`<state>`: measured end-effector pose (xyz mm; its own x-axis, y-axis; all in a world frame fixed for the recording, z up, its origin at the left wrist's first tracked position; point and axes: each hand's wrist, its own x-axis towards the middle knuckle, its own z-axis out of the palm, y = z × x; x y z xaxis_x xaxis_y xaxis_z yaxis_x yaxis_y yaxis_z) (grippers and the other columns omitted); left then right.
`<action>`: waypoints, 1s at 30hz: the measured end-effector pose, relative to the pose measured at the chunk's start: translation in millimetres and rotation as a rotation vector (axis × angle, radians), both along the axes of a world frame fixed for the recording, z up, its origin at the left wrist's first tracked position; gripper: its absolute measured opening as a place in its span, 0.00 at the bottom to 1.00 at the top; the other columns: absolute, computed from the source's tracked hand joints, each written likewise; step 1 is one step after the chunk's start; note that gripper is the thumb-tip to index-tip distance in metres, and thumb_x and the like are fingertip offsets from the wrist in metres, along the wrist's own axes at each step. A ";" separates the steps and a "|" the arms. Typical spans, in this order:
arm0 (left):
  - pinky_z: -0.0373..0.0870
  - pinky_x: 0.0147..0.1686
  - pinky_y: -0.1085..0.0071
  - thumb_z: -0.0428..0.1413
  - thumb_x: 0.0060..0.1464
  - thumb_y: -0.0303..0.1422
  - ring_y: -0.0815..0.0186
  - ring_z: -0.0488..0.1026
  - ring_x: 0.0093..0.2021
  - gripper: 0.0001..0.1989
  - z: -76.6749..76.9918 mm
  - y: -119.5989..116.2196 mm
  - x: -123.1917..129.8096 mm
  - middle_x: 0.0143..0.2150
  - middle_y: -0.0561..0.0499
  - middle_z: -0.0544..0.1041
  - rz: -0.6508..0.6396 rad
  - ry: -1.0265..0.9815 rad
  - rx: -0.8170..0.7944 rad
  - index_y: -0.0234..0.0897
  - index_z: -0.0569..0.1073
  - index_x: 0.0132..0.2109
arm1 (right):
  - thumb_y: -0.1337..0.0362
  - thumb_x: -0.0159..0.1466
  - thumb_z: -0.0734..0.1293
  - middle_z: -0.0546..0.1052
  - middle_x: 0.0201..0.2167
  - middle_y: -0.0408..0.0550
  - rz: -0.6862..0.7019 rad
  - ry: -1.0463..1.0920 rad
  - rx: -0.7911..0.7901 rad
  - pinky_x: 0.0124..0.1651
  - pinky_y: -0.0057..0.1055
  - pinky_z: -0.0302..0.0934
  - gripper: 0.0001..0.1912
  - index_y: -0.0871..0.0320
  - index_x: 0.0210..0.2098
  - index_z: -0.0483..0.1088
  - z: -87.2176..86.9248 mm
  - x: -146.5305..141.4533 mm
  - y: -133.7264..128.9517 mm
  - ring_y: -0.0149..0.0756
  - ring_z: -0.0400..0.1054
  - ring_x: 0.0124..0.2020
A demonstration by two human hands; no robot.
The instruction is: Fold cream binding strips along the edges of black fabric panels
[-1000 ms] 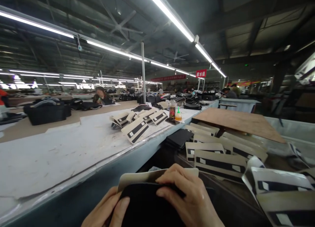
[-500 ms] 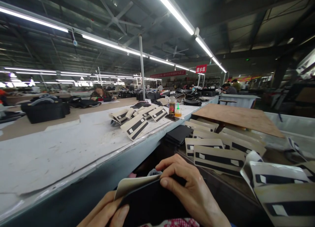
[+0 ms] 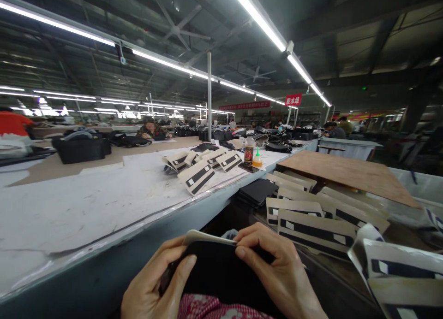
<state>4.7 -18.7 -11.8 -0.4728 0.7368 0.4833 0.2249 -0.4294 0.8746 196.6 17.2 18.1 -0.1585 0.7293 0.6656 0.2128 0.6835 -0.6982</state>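
Observation:
Low in the view, a black panel (image 3: 221, 268) with a cream sheet (image 3: 202, 236) along its far side is held between my two hands. My left hand (image 3: 159, 277) grips its left edge, thumb on the black face and fingers behind. At the upper right edge, my right hand (image 3: 273, 259) pinches the black panel and cream sheet together between thumb and fingers. The panel stands tilted above a red-and-white checked cloth (image 3: 207, 306). Its lower part is partly hidden by the hands.
Cream panels with black strips (image 3: 314, 231) lie at the right beside stacked black sheets (image 3: 258, 192). More panels (image 3: 197, 176), a dark bottle (image 3: 248, 154) and a green-tipped bottle (image 3: 257, 159) stand on the white-covered table (image 3: 86, 203). A brown board (image 3: 349, 171) lies at right; people sit farther back.
My left hand has moved up and right along the panel's edge, showing more of the hand. The panel looks more level along its top. The surroundings have shifted slightly right in view.

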 end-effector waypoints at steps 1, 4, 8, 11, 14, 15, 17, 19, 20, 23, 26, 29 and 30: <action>0.76 0.41 0.85 0.66 0.54 0.40 0.67 0.82 0.40 0.07 2.2 1.6 -0.2 0.44 0.54 0.85 -0.007 0.015 0.015 0.43 0.83 0.33 | 0.73 0.64 0.71 0.82 0.32 0.42 -0.019 0.002 0.021 0.40 0.22 0.67 0.10 0.55 0.28 0.77 -2.1 -0.9 0.3 0.31 0.77 0.34; 0.76 0.37 0.87 0.65 0.55 0.33 0.70 0.82 0.38 0.04 4.4 6.1 0.0 0.41 0.56 0.85 -0.007 0.039 0.142 0.44 0.81 0.32 | 0.72 0.65 0.72 0.82 0.34 0.41 -0.047 0.020 0.064 0.41 0.23 0.68 0.09 0.53 0.29 0.78 -8.0 -3.0 1.4 0.31 0.77 0.35; 0.75 0.38 0.86 0.64 0.56 0.28 0.72 0.80 0.36 0.06 4.6 6.2 8.7 0.39 0.58 0.84 0.017 -0.051 0.231 0.44 0.79 0.31 | 0.71 0.63 0.73 0.82 0.32 0.39 -0.053 0.055 0.078 0.40 0.22 0.69 0.09 0.52 0.28 0.78 -9.0 -1.8 1.0 0.31 0.76 0.33; 0.72 0.38 0.87 0.63 0.57 0.29 0.72 0.78 0.36 0.08 9.0 1.2 17.2 0.37 0.58 0.83 0.050 -0.121 0.195 0.43 0.78 0.29 | 0.70 0.61 0.75 0.83 0.32 0.39 -0.071 0.026 0.049 0.39 0.22 0.70 0.09 0.51 0.27 0.79 -3.7 1.1 -2.3 0.32 0.77 0.32; 0.71 0.36 0.85 0.62 0.57 0.29 0.72 0.77 0.34 0.09 14.3 -3.8 23.0 0.35 0.58 0.82 0.062 -0.123 0.187 0.43 0.77 0.28 | 0.68 0.60 0.75 0.83 0.31 0.41 -0.085 0.000 0.023 0.38 0.23 0.72 0.08 0.51 0.25 0.79 3.1 4.1 -5.9 0.34 0.78 0.31; 0.71 0.36 0.84 0.62 0.57 0.29 0.72 0.77 0.34 0.09 15.5 -5.0 24.5 0.35 0.58 0.82 0.068 -0.131 0.182 0.43 0.77 0.28 | 0.67 0.61 0.75 0.83 0.31 0.41 -0.079 -0.011 0.024 0.37 0.23 0.72 0.08 0.52 0.25 0.79 5.0 5.0 -6.6 0.34 0.78 0.30; 0.70 0.37 0.83 0.61 0.57 0.29 0.72 0.77 0.34 0.09 16.7 -6.6 27.4 0.36 0.58 0.81 0.089 -0.184 0.164 0.43 0.76 0.28 | 0.67 0.61 0.75 0.83 0.31 0.41 -0.057 -0.055 0.035 0.37 0.22 0.72 0.08 0.52 0.25 0.79 8.1 6.8 -7.3 0.34 0.79 0.30; 0.69 0.38 0.81 0.61 0.58 0.29 0.71 0.77 0.35 0.09 17.0 -7.3 29.6 0.37 0.58 0.81 0.093 -0.215 0.160 0.43 0.76 0.28 | 0.67 0.61 0.74 0.84 0.31 0.41 -0.040 -0.097 0.053 0.37 0.21 0.73 0.08 0.52 0.26 0.79 9.9 8.1 -7.1 0.34 0.80 0.31; 0.69 0.38 0.81 0.61 0.58 0.29 0.71 0.77 0.34 0.09 17.0 -7.4 30.3 0.37 0.58 0.81 0.087 -0.216 0.164 0.43 0.76 0.28 | 0.68 0.61 0.75 0.84 0.31 0.40 -0.038 -0.104 0.062 0.37 0.20 0.72 0.08 0.51 0.26 0.79 10.4 8.5 -6.9 0.33 0.80 0.31; 0.69 0.37 0.80 0.61 0.58 0.28 0.71 0.75 0.32 0.10 17.7 -7.6 30.5 0.35 0.58 0.81 0.070 -0.217 0.181 0.43 0.75 0.28 | 0.68 0.61 0.75 0.84 0.31 0.39 -0.030 -0.097 0.080 0.36 0.19 0.72 0.08 0.51 0.26 0.78 10.2 8.1 -6.7 0.32 0.80 0.30; 0.69 0.36 0.79 0.61 0.58 0.28 0.71 0.74 0.30 0.10 18.7 -8.1 29.5 0.35 0.57 0.81 0.065 -0.221 0.199 0.42 0.75 0.28 | 0.68 0.61 0.75 0.84 0.31 0.39 -0.023 -0.100 0.087 0.36 0.18 0.72 0.07 0.51 0.26 0.79 9.6 7.2 -7.1 0.32 0.80 0.30; 0.69 0.35 0.78 0.60 0.58 0.28 0.71 0.73 0.28 0.10 19.3 -8.9 28.7 0.34 0.57 0.81 0.063 -0.230 0.207 0.41 0.75 0.28 | 0.68 0.60 0.75 0.84 0.31 0.40 -0.018 -0.112 0.085 0.36 0.19 0.72 0.07 0.51 0.26 0.79 10.0 7.9 -7.2 0.33 0.80 0.30; 0.69 0.34 0.78 0.60 0.58 0.28 0.71 0.72 0.28 0.10 19.4 -9.2 28.7 0.34 0.56 0.81 0.064 -0.231 0.206 0.41 0.75 0.28 | 0.68 0.60 0.75 0.84 0.31 0.41 -0.015 -0.115 0.084 0.36 0.19 0.73 0.07 0.51 0.27 0.79 10.5 8.5 -7.0 0.33 0.80 0.30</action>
